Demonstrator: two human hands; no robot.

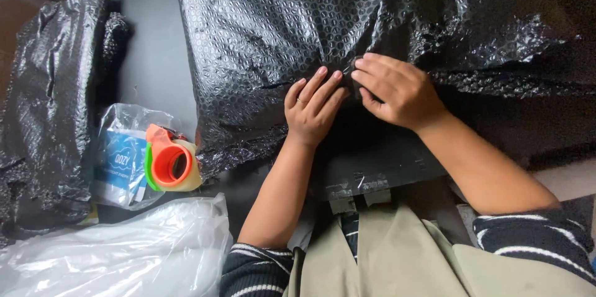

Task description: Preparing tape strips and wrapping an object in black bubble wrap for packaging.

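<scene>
Two hands (pixel 313 107) (pixel 397 89) on black bubble wrap (pixel 267 30)

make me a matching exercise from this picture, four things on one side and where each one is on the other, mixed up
Things:
1. orange and green tape dispenser
2. large parcel wrapped in black bubble wrap
3. clear crumpled plastic bag
4. left hand

Places:
A. bottom left corner
B. pressed on the wrap beside the right hand
C. fills the top middle
D. left of the parcel, on a blue and white packet

Pairs: 1-D, 2-C, 3-A, 4-B
</scene>
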